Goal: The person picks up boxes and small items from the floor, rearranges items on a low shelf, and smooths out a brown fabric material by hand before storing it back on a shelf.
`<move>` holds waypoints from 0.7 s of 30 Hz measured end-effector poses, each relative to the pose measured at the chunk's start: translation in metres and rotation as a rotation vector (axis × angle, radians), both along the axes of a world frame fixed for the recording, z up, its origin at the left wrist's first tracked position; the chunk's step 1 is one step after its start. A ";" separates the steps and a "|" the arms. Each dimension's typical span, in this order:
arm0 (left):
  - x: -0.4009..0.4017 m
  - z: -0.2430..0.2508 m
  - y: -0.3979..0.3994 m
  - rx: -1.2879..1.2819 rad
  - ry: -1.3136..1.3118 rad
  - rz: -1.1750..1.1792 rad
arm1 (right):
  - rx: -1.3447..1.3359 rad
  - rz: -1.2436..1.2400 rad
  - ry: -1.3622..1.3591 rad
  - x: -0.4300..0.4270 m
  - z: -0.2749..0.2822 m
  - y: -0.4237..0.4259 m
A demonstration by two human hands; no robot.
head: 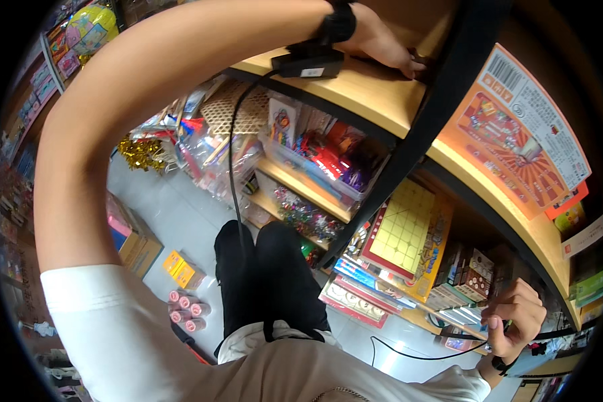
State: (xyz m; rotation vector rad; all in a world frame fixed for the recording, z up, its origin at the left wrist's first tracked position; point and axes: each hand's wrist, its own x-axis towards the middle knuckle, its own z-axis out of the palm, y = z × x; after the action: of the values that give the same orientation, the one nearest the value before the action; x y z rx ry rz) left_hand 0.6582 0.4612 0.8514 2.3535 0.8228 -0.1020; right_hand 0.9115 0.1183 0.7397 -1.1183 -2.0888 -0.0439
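My left hand (pixel 382 45) reaches across the top of the view onto a light wooden shelf (pixel 382 100), its fingertips beside the black shelf upright. A small dark thing shows at the fingertips; whether it is held cannot be told. A black strap and a small black device (pixel 309 64) with a cable are on that wrist. At the lower right, my right hand (pixel 517 316) is curled around the end of a thin light stick (pixel 455 321), near the lower shelf with boxed board games. An orange printed package (pixel 522 135) stands upright on the shelf right of the upright.
A black metal upright (pixel 417 125) divides the shelving. Below are a clear plastic bin (pixel 311 166) of packaged goods and a stack of board games (pixel 402 226). Cardboard boxes (pixel 140 251), small yellow boxes (pixel 183 269) and several pink cylinders (pixel 187 306) stand on the floor.
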 end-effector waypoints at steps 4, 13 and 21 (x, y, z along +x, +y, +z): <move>-0.047 -0.032 -0.035 0.373 0.053 -0.098 | 0.030 0.014 0.072 0.004 -0.011 0.007; -0.181 -0.027 -0.004 0.332 0.110 0.172 | 0.008 0.096 0.094 -0.004 -0.018 0.034; -0.080 -0.017 0.063 0.046 0.107 0.503 | -0.007 0.360 0.146 -0.001 -0.021 0.022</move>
State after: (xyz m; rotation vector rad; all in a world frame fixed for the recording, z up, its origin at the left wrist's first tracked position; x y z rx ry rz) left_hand 0.5785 0.5239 0.8339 2.1246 1.4548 0.0030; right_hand 0.9101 0.1402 0.7190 -0.7120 -2.1266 0.2119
